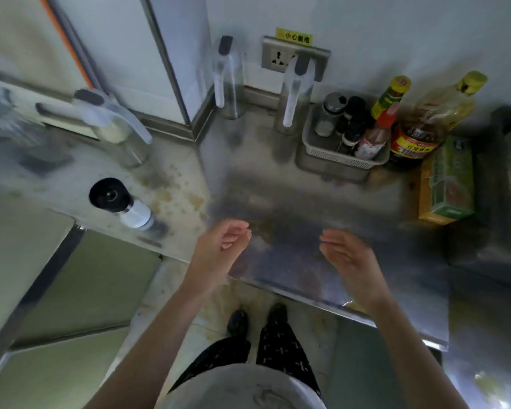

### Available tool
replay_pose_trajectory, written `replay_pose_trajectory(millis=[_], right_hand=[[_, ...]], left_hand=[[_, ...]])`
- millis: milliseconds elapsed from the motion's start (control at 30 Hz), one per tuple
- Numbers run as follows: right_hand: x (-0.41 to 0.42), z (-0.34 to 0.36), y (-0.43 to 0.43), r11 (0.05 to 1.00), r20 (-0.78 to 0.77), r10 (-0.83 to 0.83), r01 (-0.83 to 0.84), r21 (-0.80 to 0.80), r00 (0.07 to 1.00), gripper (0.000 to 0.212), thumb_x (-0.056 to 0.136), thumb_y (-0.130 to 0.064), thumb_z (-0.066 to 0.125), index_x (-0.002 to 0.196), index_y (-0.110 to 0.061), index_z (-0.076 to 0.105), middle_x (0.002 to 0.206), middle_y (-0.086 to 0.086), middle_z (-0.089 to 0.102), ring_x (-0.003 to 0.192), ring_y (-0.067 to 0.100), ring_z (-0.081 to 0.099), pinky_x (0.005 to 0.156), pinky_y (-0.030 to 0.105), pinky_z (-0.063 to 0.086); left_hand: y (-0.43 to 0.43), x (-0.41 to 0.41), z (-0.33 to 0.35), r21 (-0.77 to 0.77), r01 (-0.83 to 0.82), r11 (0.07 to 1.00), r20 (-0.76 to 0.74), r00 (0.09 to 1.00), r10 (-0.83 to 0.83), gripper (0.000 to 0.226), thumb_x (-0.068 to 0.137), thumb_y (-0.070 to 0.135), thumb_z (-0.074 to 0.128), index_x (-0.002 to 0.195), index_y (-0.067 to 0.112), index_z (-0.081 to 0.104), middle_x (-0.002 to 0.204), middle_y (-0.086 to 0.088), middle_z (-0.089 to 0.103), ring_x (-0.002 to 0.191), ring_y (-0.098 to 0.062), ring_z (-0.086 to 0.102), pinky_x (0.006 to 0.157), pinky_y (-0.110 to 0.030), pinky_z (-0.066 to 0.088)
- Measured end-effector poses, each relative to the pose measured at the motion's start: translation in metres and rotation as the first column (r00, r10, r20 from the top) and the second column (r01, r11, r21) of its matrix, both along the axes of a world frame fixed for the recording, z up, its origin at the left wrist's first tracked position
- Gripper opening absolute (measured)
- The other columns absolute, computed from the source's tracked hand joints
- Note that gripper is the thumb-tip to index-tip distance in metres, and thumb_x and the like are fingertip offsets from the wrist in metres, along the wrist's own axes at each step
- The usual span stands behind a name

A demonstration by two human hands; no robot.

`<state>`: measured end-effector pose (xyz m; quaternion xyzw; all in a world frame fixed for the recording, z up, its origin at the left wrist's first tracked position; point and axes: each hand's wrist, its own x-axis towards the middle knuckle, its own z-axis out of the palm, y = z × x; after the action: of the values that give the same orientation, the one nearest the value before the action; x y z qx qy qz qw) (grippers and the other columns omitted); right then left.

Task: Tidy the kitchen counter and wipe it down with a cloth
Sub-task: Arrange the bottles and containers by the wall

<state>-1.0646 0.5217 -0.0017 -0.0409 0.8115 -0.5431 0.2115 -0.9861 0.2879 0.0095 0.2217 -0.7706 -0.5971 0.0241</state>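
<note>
My left hand (219,249) hangs over the front edge of the steel counter (292,187), palm turned inward, fingers loosely curled round nothing. My right hand (348,258) is opposite it, palm facing the left one, fingers nearly straight and slack, also holding nothing. The two are well apart, and both are a little smeared by motion, so I cannot tell whether either touches the metal.

The counter lies straight in front of me. The stretch under my hands has its long axis running from left to right along the wall, and its front edge slants down toward the right in the picture. A second stretch branches off to my left. Brownish stains speckle the surface where the two meet.

On the left stretch, near its front edge, stands a grinder (112,199) with a black top and a white body. Behind it is a clear jar (112,122) with a long pale handle. Two more such jars (229,81) stand at the back by the wall, one on each side of a wall socket (281,59). To the right of them a grey basket (337,154) holds small bottles and a red-capped bottle (378,131). Just beside the basket stand a dark sauce bottle (413,140) and an oil bottle (455,98) with a yellow cap. A green and yellow box (449,181) lies near these, its long side pointing away from me.
</note>
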Motion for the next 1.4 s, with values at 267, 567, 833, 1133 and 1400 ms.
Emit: replay_pose_trajectory(millis=[267, 567, 833, 1133, 1400], right_hand=[[0.053, -0.020, -0.062, 0.957, 0.135, 0.274, -0.284, 0.063, 0.952, 0.030, 0.085, -0.002, 0.065, 0.090, -0.032, 0.059, 0.094, -0.005, 0.068, 0.087, 0.010, 0.065, 0.084, 0.028, 0.049], [0.061, -0.007, -0.242, 0.818, -0.019, 0.565, -0.558, 0.139, 0.825, 0.047, 0.085, -0.019, 0.066, 0.128, -0.012, 0.049, 0.126, 0.002, 0.054, 0.115, 0.015, 0.051, 0.094, 0.019, 0.038], [0.049, -0.002, -0.375, 0.889, -0.138, 0.424, -0.382, 0.252, 0.895, 0.090, 0.078, -0.027, 0.074, 0.147, -0.018, 0.016, 0.148, 0.005, 0.025, 0.135, 0.020, 0.026, 0.104, 0.038, 0.032], [0.059, -0.008, -0.391, 0.945, -0.092, 0.193, -0.160, 0.287, 0.977, 0.067, 0.078, -0.028, 0.072, 0.135, -0.029, 0.036, 0.130, -0.006, 0.050, 0.116, 0.015, 0.051, 0.087, 0.024, 0.038], [0.044, -0.001, -0.380, 0.972, -0.059, -0.135, 0.144, 0.187, 0.989, 0.063, 0.074, -0.032, 0.077, 0.127, -0.036, 0.042, 0.114, -0.012, 0.059, 0.109, 0.012, 0.055, 0.092, 0.035, 0.048]], left_hand=[[-0.011, 0.119, -0.013, 0.044, -0.419, 0.907, 0.137, 0.902, 0.410, 0.010, 0.079, 0.016, 0.071, 0.082, 0.026, 0.069, 0.082, 0.006, 0.072, 0.078, -0.009, 0.067, 0.073, -0.019, 0.051], [-0.078, 0.189, -0.013, -0.040, -0.723, 0.690, 0.149, 0.678, 0.720, 0.014, 0.082, 0.009, 0.068, 0.086, 0.022, 0.066, 0.086, 0.000, 0.072, 0.082, -0.014, 0.068, 0.074, -0.022, 0.052], [-0.189, 0.172, -0.018, -0.007, -0.630, 0.776, 0.158, 0.766, 0.623, 0.012, 0.084, 0.011, 0.066, 0.089, 0.022, 0.065, 0.086, 0.005, 0.070, 0.079, -0.002, 0.065, 0.071, -0.013, 0.049], [-0.273, 0.080, -0.013, 0.096, -0.193, 0.976, 0.134, 0.975, 0.179, 0.027, 0.085, 0.005, 0.061, 0.106, 0.021, 0.058, 0.105, -0.001, 0.061, 0.089, -0.017, 0.059, 0.074, -0.013, 0.046], [-0.328, -0.045, -0.008, -0.140, -0.150, 0.979, -0.007, 0.989, 0.150, 0.078, 0.079, 0.023, 0.071, 0.142, 0.014, 0.027, 0.138, -0.002, 0.032, 0.124, -0.014, 0.038, 0.096, -0.020, 0.034]])
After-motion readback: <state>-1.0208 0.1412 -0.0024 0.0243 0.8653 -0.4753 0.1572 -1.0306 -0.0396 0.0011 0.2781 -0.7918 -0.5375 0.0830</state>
